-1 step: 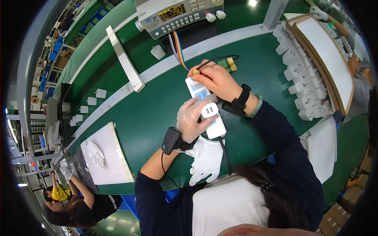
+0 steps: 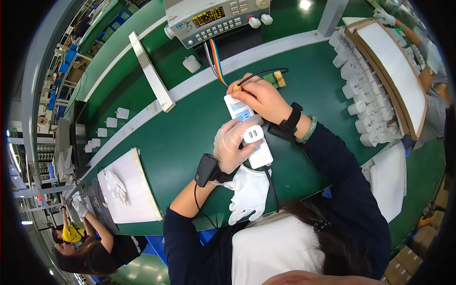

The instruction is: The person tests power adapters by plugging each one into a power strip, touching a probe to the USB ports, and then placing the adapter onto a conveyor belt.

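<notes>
Where the left hand (image 2: pixel 230 147) works: in a thin translucent glove, thumb and fingers closed around a white charger (image 2: pixel 253 134), two ports facing up.
Charger's place: over the near half of a white power strip (image 2: pixel 263 159) with blue socket faces; the fingers hide its underside, so I cannot tell whether it is plugged in.
Right hand (image 2: pixel 263 97): bare, its fingertips pinching a yellowish connector (image 2: pixel 237 88) on a black cable (image 2: pixel 261 72), above the strip's far end.
Just beyond the right hand: a green board (image 2: pixel 271 79) with a yellow end.
Near the strip's close end: a white cloth glove (image 2: pixel 251 192) lying on the green counter (image 2: pixel 304 175).
Behind the rail: a grey bench instrument (image 2: pixel 213 23) with a lit display, multicoloured wires (image 2: pixel 215 57) hanging from it.
Right side: rows of white adapters (image 2: pixel 363 107) beside a cardboard-edged tray (image 2: pixel 394 76).
</notes>
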Demonstrator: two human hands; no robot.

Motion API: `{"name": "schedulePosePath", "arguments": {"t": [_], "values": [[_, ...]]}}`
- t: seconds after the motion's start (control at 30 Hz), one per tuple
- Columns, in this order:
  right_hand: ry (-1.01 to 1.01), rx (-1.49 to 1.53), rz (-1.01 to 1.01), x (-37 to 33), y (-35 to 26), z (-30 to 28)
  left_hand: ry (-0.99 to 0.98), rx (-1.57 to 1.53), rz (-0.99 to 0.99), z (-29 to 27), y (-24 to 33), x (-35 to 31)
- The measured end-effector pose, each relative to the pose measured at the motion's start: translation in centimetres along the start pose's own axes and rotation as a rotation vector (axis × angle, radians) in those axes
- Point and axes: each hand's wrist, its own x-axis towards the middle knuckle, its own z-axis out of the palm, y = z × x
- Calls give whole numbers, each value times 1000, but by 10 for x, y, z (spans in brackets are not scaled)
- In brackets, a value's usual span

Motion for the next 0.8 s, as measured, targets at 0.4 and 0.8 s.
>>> {"name": "schedulePosePath", "arguments": {"t": [0.4, 0.8], "values": [[3, -92, -86, 3, -2, -4, 346, -200, -84, -17, -51, 38], [-138, 4, 31, -50, -56, -27, 320, -414, -117, -9, -52, 40]]}}
